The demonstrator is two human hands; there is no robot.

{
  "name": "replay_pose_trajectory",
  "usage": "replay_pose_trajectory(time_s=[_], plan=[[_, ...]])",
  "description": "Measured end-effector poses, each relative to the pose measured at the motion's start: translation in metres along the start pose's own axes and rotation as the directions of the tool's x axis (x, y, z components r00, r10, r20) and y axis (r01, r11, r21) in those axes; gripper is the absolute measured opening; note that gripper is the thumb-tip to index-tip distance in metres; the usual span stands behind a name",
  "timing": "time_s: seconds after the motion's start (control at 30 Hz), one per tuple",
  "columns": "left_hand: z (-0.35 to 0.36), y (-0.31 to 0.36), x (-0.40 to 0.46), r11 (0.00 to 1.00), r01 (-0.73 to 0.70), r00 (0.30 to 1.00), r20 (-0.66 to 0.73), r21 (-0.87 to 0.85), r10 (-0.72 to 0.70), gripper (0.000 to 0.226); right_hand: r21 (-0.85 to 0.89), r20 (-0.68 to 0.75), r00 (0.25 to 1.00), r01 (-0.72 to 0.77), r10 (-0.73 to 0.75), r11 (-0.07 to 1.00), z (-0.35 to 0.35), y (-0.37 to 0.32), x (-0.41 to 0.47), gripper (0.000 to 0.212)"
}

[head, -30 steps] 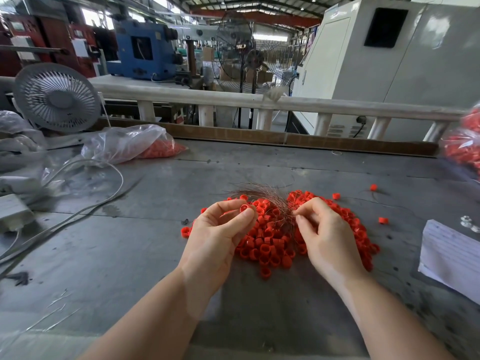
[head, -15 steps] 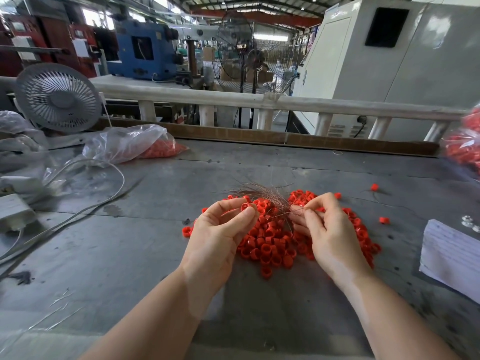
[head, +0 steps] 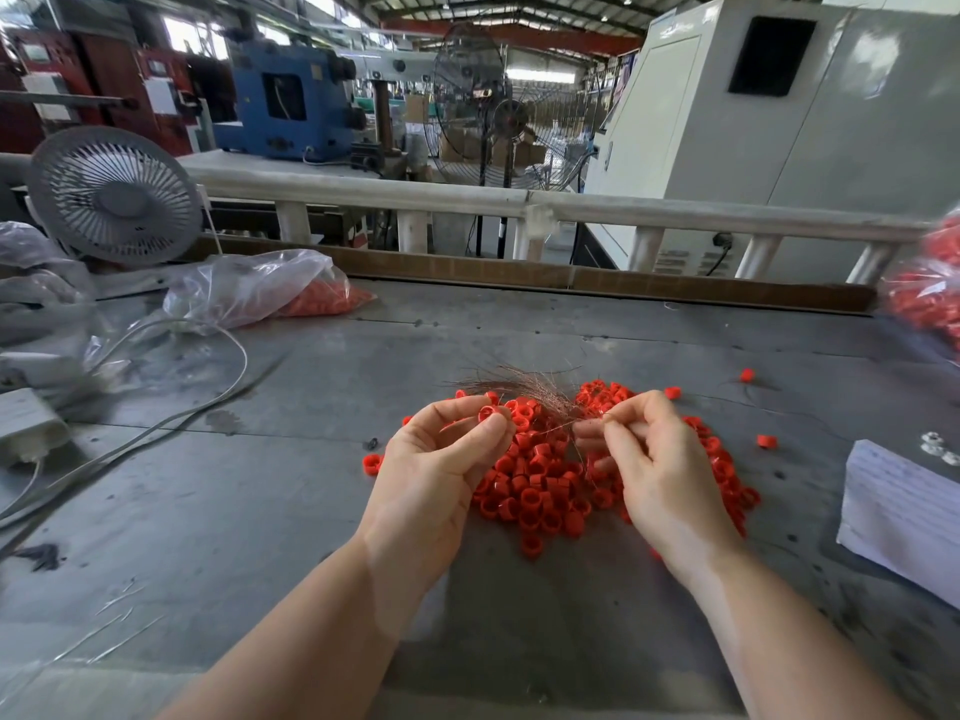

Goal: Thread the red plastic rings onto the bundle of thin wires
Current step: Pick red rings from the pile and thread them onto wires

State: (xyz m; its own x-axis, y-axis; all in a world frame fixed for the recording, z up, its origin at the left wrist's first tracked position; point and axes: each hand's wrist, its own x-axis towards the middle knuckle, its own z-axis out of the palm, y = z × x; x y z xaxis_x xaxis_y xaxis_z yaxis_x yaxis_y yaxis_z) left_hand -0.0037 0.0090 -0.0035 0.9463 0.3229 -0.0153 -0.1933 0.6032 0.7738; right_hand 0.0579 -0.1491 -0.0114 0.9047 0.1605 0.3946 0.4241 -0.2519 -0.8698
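Note:
A heap of small red plastic rings [head: 540,491] lies on the grey table [head: 260,511] in front of me. My left hand [head: 441,470] pinches one red ring [head: 487,412] between thumb and forefinger above the heap's left side. A bundle of thin brown wires [head: 524,389] fans out to the far left over the heap. My right hand [head: 654,470] pinches the bundle at its gathered end, a short way right of the held ring. Ring and wire ends are apart.
A clear bag of red rings [head: 270,291] lies at the back left beside a grey desk fan [head: 111,197]. White cables [head: 171,413] cross the left side. A paper sheet [head: 904,511] lies at the right edge, another bag of rings [head: 930,298] at far right. Loose rings [head: 766,441] are scattered right.
My right hand has lifted off the heap and turned, fingers now raised with the wires pinched higher. The left hand holds its ring in about the same place.

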Motion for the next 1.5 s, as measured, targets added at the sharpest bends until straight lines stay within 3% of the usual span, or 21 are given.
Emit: replay_pose_trajectory(time_s=[0.47,0.6,0.73,0.87,1.0,1.07,1.17,1.3,1.5], plan=[[0.006,0.006,-0.003,0.991,-0.088,0.995,-0.046,-0.100,0.084,0.021,0.033,0.074,0.997,-0.011,0.008,0.999,0.001,0.001,-0.001,0.025],[0.005,0.008,-0.003,0.985,-0.120,0.993,-0.039,-0.125,0.116,0.016,-0.104,0.117,0.993,0.025,-0.013,0.994,-0.001,-0.002,-0.003,0.027],[0.004,0.008,-0.002,0.983,-0.125,0.992,-0.039,-0.134,0.120,0.013,-0.305,-0.005,0.987,0.149,-0.158,0.941,-0.004,-0.006,-0.004,0.026],[0.005,0.006,-0.003,0.991,-0.062,0.998,-0.008,-0.120,0.061,0.016,-0.493,-0.136,0.958,0.156,-0.253,0.856,-0.008,-0.010,-0.006,0.014],[0.006,0.003,-0.005,0.999,-0.015,0.998,0.053,-0.043,0.017,0.024,-0.619,-0.180,0.899,0.212,-0.400,0.756,-0.010,-0.020,-0.010,0.050],[0.007,0.002,-0.006,1.000,0.002,0.997,0.076,-0.010,-0.001,0.028,-0.599,-0.105,0.866,0.338,-0.490,0.726,-0.008,-0.027,-0.013,0.056],[0.008,0.000,-0.007,1.000,0.028,0.994,0.109,0.014,-0.029,0.030,-0.420,0.052,0.886,0.438,-0.461,0.795,0.001,-0.030,-0.019,0.053],[0.009,-0.002,-0.008,0.999,0.046,0.986,0.157,0.016,-0.048,0.023,-0.191,0.250,0.926,0.334,-0.284,0.923,0.008,-0.030,-0.024,0.052],[0.009,-0.003,-0.008,0.996,0.045,0.977,0.206,0.076,-0.059,0.026,-0.125,0.241,0.938,0.286,-0.251,0.950,0.009,-0.028,-0.021,0.043]])
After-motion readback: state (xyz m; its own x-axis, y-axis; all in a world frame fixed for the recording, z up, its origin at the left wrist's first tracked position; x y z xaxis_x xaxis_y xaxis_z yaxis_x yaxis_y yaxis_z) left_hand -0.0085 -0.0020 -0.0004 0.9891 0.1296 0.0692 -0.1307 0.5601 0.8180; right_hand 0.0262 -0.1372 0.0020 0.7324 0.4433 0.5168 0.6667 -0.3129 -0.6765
